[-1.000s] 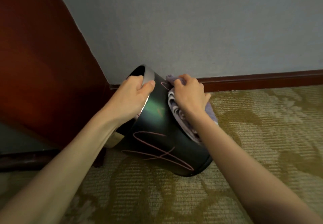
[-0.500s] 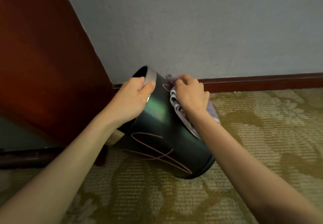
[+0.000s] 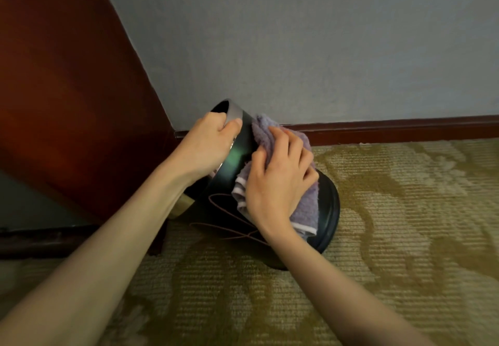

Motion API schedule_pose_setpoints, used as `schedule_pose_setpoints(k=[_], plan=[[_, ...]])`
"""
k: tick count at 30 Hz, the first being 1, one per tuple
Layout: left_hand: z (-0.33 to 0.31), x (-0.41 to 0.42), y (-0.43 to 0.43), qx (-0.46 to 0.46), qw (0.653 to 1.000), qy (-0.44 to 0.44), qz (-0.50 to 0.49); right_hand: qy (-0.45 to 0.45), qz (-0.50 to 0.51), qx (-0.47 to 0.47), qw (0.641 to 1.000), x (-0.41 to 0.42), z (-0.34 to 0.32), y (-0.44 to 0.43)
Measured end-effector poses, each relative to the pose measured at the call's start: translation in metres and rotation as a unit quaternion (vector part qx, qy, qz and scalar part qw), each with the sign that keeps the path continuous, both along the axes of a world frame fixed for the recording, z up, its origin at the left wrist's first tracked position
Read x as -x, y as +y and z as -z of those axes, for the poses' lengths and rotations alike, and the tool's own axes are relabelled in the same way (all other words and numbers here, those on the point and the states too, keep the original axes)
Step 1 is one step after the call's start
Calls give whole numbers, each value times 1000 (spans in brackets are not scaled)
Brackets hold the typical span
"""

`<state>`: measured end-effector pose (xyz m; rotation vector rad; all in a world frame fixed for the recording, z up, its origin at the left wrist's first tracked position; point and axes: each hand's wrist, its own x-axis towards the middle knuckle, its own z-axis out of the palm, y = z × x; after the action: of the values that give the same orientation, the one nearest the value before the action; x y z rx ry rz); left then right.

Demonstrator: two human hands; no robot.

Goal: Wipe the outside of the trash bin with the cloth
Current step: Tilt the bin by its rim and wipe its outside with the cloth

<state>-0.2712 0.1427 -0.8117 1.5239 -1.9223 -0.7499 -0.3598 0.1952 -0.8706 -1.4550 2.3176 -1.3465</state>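
A dark glossy trash bin [image 3: 229,183] with thin pink line markings leans tilted on the carpet, its silver-rimmed mouth facing up and left toward the corner. My left hand [image 3: 208,145] grips the rim, thumb on the outside. My right hand [image 3: 278,181] lies spread over a folded lilac cloth [image 3: 305,208] and presses it against the bin's upper right side. The cloth reaches from near the rim down toward the bin's base. Part of the bin's side is hidden under the cloth and hand.
A grey wall [image 3: 297,48] with a dark red skirting board [image 3: 405,129] runs behind the bin. A reddish wooden panel [image 3: 67,89] stands close on the left. Patterned olive carpet [image 3: 405,237] stretches to the right and in front.
My right hand has slid with the cloth down the bin's side, away from the rim, and now lies flatter and more spread. The left hand keeps its hold on the rim.
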Motion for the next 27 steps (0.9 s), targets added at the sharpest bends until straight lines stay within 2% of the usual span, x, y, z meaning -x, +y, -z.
schedule_pose_setpoints(k=[5, 9, 14, 17, 23, 27], plan=[[-1, 5, 2, -1, 1000, -4, 10, -31, 9, -28, 999, 10, -11, -16], [-1, 6, 7, -2, 1000, -4, 19, -71, -51, -66, 994, 29, -25, -44], [-2, 3, 20, 15, 999, -7, 38, -125, -123, -193, 965, 52, -35, -88], [-1, 2, 22, 16, 999, -1, 46, -141, -161, -232, 949, 56, -31, -107], [-1, 5, 20, 7, 999, -6, 43, -120, -145, -214, 959, 59, -25, -104], [1, 6, 18, 15, 999, -15, 27, -87, -112, -124, 982, 51, -24, -72]])
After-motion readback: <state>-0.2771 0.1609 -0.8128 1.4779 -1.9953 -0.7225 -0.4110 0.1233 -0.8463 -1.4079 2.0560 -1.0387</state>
